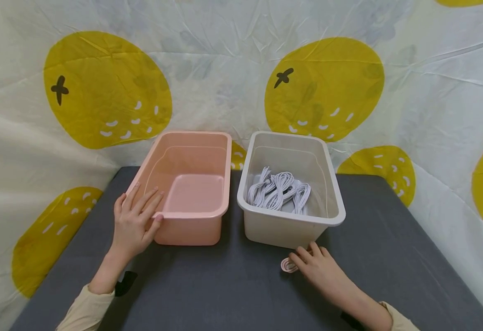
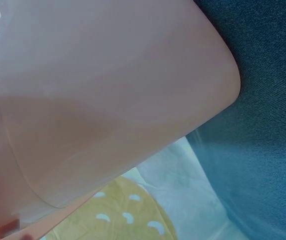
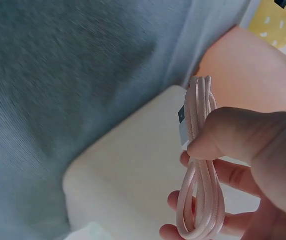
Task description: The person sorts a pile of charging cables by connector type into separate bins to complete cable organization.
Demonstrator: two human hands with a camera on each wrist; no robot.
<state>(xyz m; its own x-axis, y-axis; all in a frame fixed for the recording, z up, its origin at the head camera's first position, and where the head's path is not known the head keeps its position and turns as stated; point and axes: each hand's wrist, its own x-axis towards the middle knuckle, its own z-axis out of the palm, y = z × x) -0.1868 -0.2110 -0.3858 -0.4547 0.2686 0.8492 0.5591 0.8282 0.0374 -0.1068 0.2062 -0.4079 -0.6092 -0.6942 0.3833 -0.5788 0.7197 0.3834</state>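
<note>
A coiled pink USB cable [image 3: 202,190] is pinched between the thumb and fingers of my right hand [image 1: 321,271], just in front of the cream bin [image 1: 291,230]. Its metal plug [image 3: 183,127] shows beside the thumb in the right wrist view. Several bundled white cables [image 1: 280,191] lie inside that bin, toward its left side. My left hand [image 1: 135,223] rests on the near left corner of the pink bin [image 1: 189,230], fingers spread over the rim. Nothing lies in the visible part of the pink bin's floor. The left wrist view shows mostly the pink bin's wall [image 2: 108,90], without the hand's grip.
Both bins stand side by side with a narrow gap between them on a dark grey tabletop [image 1: 241,294]. Behind and at the sides hangs a white cloth [image 1: 216,82] printed with yellow fruit shapes.
</note>
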